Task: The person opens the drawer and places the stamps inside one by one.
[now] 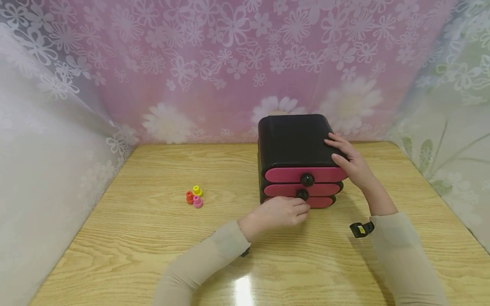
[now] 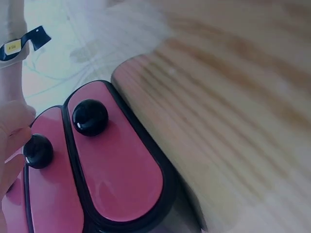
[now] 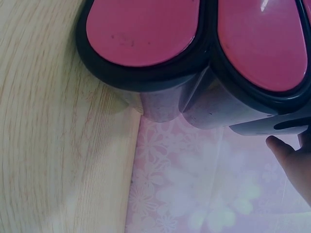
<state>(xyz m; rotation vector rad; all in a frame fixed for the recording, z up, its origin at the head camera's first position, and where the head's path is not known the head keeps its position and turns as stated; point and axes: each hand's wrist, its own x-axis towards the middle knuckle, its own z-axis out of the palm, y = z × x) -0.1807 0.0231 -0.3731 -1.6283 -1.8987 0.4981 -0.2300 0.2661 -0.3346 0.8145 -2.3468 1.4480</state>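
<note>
Drawer chest (image 1: 294, 144) sits dead ahead, my left hand (image 1: 281, 212) pinching the bottom knob, right hand (image 1: 350, 159) flat on its top-right edge.

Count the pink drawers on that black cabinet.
3: top drawer, middle drawer, bottom drawer partly hidden behind the left hand. All stacked in the cabinet.

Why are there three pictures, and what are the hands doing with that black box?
A person wears three cameras: one on the head, one on each wrist. The big picture looks down from the head at a wooden table. On it stands a little black chest with three pink drawers. The right hand rests on the chest's top. The left hand is at the bottom drawer, just under the middle knob. Three small coloured pegs lie to the left. The wrist pictures show the drawers close up.
</note>
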